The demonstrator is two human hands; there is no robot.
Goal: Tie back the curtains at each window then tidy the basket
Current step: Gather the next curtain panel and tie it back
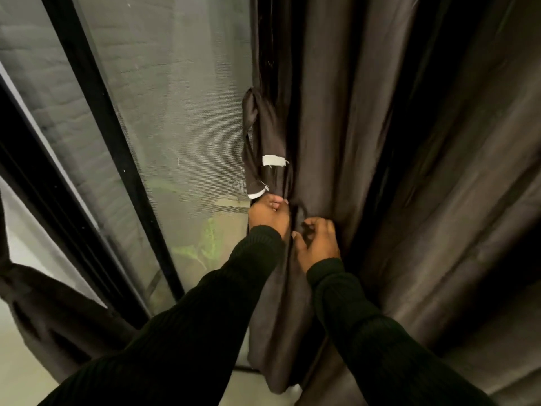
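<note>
A dark brown curtain (380,159) hangs gathered on the right half of the view. A matching fabric tie-back strap (265,136) with white patches dangles along its left edge, against the window. My left hand (268,216) grips the strap's lower end with the curtain's edge, fingers curled round the cloth. Just right of it, my right hand (317,243) pinches a fold of the curtain at the same height. Both arms wear dark ribbed sleeves. No basket shows in this view.
A window with a mesh screen (181,136) and black frame bars (96,136) fills the left. Green leaves show outside, low behind the mesh. Another dark curtain (58,312) hangs bunched at the lower left.
</note>
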